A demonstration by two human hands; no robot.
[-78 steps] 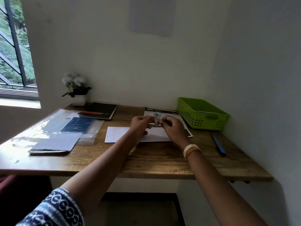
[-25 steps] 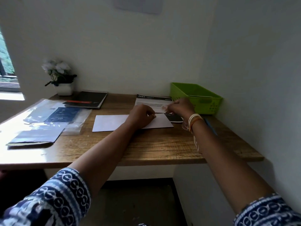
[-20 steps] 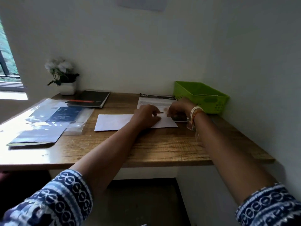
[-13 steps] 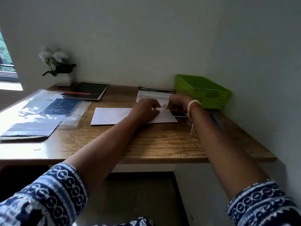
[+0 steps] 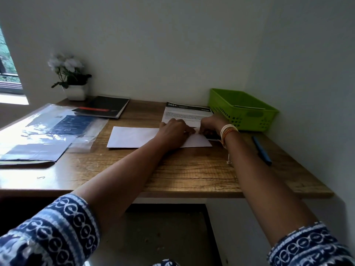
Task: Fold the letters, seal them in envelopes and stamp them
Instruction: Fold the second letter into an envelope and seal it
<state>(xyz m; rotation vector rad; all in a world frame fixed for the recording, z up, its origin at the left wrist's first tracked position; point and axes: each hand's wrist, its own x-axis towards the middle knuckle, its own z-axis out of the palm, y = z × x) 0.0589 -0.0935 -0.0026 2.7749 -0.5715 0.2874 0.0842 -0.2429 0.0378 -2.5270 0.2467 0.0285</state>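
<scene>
A white envelope (image 5: 132,137) lies flat on the wooden desk (image 5: 192,175). My left hand (image 5: 174,131) presses down on its right half with curled fingers. My right hand (image 5: 211,123), bangles on the wrist, meets it at the envelope's upper right corner. The fingertips of both hands pinch a small pale stamp (image 5: 196,130) against the paper, and it is mostly hidden. A printed letter (image 5: 184,112) with a black header lies just behind the hands. A dark card (image 5: 212,136) peeks out under my right wrist.
A green plastic basket (image 5: 249,116) stands at the back right against the wall. A blue pen (image 5: 262,150) lies right of my right arm. To the left lie a black notebook (image 5: 107,106), a potted white flower (image 5: 75,91) and a clear plastic sleeve (image 5: 48,127) with dark sheets.
Both hands came down from holding the stamp in the air to the envelope's upper right corner and have stayed there. The camera view has tilted lower.
</scene>
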